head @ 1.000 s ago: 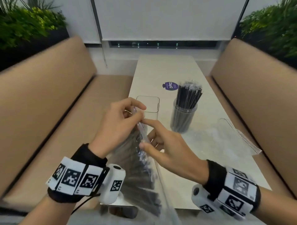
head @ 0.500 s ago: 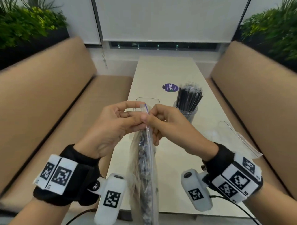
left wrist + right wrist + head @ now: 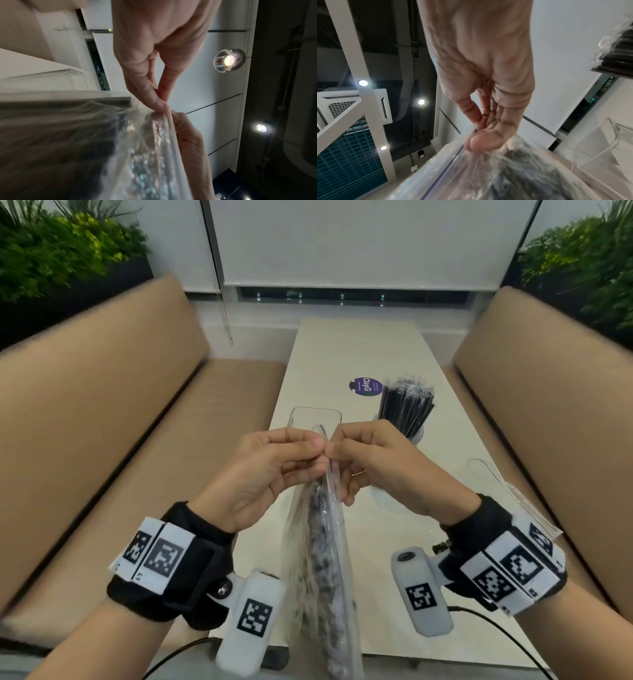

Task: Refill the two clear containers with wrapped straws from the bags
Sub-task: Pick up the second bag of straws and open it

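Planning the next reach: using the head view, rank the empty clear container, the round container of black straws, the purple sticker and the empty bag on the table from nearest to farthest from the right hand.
From the right hand:
1. Round container of black straws, just beyond the knuckles, slightly right.
2. Empty clear container, ahead and left, behind the fingertips; close to the first.
3. Purple sticker, farther up the table.
4. Empty bag, off to the right by the wrist; too close to the sticker to call.

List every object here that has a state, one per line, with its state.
zip bag of straws: held up, hanging down, top seal looks closed
left hand: pinching the bag's top edge
right hand: pinching the bag's top edge
square clear container: upright, empty
round clear container: upright, full of wrapped straws
second bag: lying flat on the table, looks empty
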